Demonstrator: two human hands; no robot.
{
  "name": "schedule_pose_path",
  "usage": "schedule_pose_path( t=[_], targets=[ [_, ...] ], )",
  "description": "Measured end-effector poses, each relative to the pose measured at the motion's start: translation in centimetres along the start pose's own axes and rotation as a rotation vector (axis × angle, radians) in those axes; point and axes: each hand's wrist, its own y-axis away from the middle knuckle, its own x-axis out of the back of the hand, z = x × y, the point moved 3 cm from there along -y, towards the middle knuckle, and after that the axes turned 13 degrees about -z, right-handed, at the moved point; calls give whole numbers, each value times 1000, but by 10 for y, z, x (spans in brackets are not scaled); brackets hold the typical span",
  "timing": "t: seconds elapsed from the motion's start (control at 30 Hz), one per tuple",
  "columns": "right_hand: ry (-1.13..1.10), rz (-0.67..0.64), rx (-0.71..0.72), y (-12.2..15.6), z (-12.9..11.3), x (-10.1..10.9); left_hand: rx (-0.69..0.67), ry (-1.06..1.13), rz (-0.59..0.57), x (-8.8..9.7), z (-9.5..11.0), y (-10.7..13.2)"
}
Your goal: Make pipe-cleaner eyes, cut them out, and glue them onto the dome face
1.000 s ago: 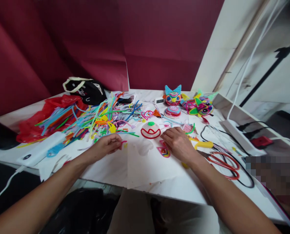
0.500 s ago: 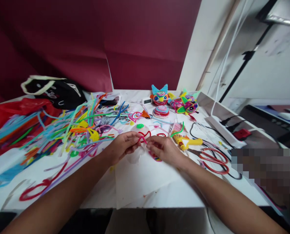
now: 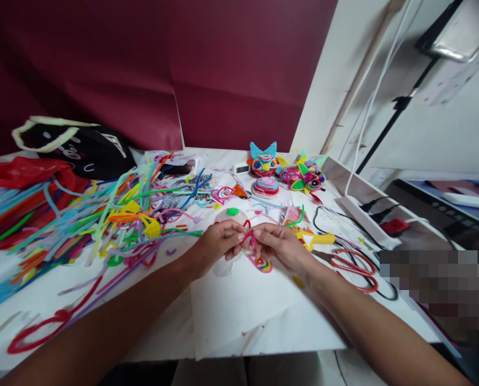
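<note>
Between my two hands is a bent red pipe cleaner [image 3: 252,238], held over the white paper on the table. The fingertips of my left hand [image 3: 219,242] pinch it from one side. My right hand [image 3: 279,244] pinches it from the other, thumb and forefinger close to the left fingertips. Part of the pipe cleaner is hidden by the fingers. Just below the hands lies a small flat coiled piece [image 3: 262,264] in pink, yellow and blue. A green oval piece [image 3: 232,212] rests on a pale round shape beyond my left hand.
Loose coloured pipe cleaners [image 3: 118,214] cover the left side. Orange-handled scissors [image 3: 354,268] and a yellow glue gun [image 3: 315,238] lie to the right. Farther back stand a blue-eared pipe-cleaner figure [image 3: 264,161] and a small digital clock [image 3: 241,169]. A power strip [image 3: 370,222] sits at right.
My hands have come closer together and a little to the right, folding the red pipe cleaner smaller between the fingertips. The coiled piece below them shows more. The view has shifted slightly.
</note>
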Motion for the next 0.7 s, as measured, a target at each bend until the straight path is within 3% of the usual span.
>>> schedule_pose_path(
  t=[0.2,0.37,0.47,0.7],
  targets=[
    [-33,-11,16,1,0,3,51,238,-47,-3,-9,1],
    [1,-23,-5,3,-2,-2,98,313,-70,-11,-11,8],
    [36,-1,-12,3,-2,-4,124,272,-104,-13,-11,10],
    [137,7,-53,2,-1,1,76,-7,51,2,-7,10]
  ],
)
